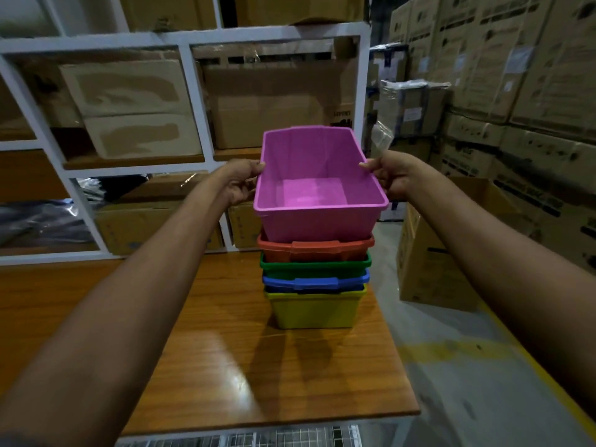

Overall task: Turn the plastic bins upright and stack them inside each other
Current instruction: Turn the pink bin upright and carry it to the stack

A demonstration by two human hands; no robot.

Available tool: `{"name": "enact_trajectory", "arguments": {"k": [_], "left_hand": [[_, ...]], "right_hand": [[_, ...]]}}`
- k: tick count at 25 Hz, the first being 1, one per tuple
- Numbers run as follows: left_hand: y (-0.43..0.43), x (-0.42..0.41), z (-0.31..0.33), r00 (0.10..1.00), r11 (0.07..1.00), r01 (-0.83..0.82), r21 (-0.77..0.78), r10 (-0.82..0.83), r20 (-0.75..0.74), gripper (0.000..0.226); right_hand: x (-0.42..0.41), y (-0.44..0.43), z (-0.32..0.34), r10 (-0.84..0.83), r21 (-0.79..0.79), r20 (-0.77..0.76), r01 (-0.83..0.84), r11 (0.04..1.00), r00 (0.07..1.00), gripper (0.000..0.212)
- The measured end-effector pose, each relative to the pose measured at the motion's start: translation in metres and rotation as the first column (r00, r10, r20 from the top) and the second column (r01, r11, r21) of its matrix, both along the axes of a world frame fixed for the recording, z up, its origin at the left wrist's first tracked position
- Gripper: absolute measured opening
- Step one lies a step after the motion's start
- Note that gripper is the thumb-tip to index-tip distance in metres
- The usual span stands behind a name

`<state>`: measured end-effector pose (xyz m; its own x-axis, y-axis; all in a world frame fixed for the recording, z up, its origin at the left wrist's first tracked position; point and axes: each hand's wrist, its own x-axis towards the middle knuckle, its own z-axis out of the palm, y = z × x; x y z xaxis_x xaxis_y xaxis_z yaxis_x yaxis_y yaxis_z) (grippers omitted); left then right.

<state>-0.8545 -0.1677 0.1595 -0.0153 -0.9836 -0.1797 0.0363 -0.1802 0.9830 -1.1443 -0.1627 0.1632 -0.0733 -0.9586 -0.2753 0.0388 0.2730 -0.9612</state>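
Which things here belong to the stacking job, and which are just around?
In the job: pink plastic bin, held by left hand and right hand; red, green, blue, yellow bins.

Just around: wooden table, cardboard boxes, white shelving.

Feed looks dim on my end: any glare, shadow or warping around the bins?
Head view: dim overall; a bright glare patch on the table near its front; the stack's shadow falls toward the camera; wide-angle bending of the shelf frame; the pink bin is sharp.
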Motion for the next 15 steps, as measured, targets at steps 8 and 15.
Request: {"name": "enact_trajectory", "arguments": {"k": [8,15], "left_hand": [[-0.005,-0.007,-0.021,0.992,0.990,-0.102,0.097,0.094,0.085,0.011],[-0.005,0.002,-0.035,0.991,0.984,-0.080,0.158,0.061,0.123,0.010]], "right_hand": [[0.008,-0.011,-0.025,-0.005,0.162,-0.028,0.010,0.987,1.000,0.009],[0.014,-0.008,-0.043,-0.035,0.173,-0.059,0.044,0.984,0.998,0.003]]}}
